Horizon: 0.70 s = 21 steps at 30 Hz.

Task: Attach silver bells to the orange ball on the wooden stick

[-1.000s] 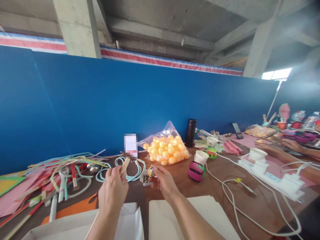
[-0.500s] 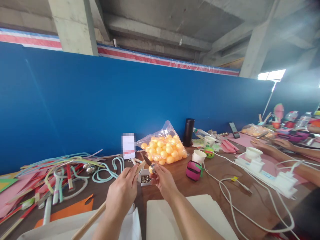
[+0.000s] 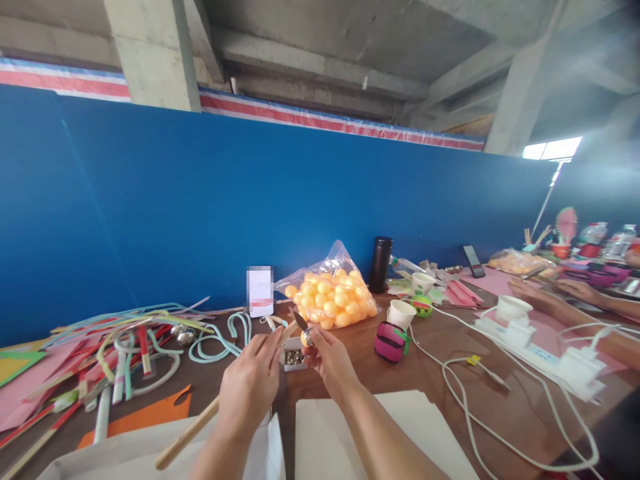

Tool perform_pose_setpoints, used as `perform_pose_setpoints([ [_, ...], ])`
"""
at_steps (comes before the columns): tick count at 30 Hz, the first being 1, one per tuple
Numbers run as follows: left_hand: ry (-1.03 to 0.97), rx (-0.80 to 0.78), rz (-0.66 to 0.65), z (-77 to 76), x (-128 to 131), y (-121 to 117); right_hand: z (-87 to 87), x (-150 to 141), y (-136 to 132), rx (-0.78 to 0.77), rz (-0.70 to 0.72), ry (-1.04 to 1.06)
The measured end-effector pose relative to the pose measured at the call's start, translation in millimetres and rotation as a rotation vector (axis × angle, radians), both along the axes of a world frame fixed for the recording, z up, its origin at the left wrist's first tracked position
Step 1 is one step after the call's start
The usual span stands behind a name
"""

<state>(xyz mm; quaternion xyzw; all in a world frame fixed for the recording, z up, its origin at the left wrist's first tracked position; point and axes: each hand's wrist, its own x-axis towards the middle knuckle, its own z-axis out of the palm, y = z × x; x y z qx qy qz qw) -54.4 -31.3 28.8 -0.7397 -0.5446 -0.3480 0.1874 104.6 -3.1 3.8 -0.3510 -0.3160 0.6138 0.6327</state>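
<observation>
My left hand (image 3: 253,383) is closed round a long pale wooden stick (image 3: 189,433). Its rounded lower end points down to the left, and its upper end comes out past my fingers. Close by on the right, my right hand (image 3: 330,360) pinches a small shiny round bell (image 3: 307,337), silver and gold in colour. Beside the bell a dark pointed piece (image 3: 300,319) sticks up; I cannot tell what holds it. Below and behind both hands stands a small white box (image 3: 294,360) of little metal pieces, partly hidden by my fingers.
Behind my hands lies a clear bag of orange balls (image 3: 333,300), near a phone (image 3: 261,291) and a black bottle (image 3: 381,265). Coloured cords and sticks (image 3: 125,353) heap at left. A pink pouch (image 3: 391,342), paper cups, white cables and a power strip (image 3: 525,347) lie right, near another person's hands.
The view has swung slightly left, so everything sits a little further right. The stick's lower end has come into sight, a bit higher. Both hands keep their holds.
</observation>
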Motion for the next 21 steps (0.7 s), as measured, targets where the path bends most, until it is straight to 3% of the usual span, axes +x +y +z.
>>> perform_pose_setpoints([
  [6,-0.004,-0.046,-0.014,-1.3,1.3,-0.3,0.9,0.7,-1.1,0.019,-0.001,-0.01],
  [11,-0.068,0.013,0.018,-2.1,1.8,0.6,0.3,1.6,1.9,-0.003,-0.025,-0.002],
  [16,-0.029,-0.053,-0.046,-4.7,3.5,1.7,0.2,2.1,1.3,0.017,-0.022,0.007],
  [21,-0.104,0.032,0.004,-2.6,3.7,0.0,0.7,3.3,-0.3,0.018,-0.025,0.028],
])
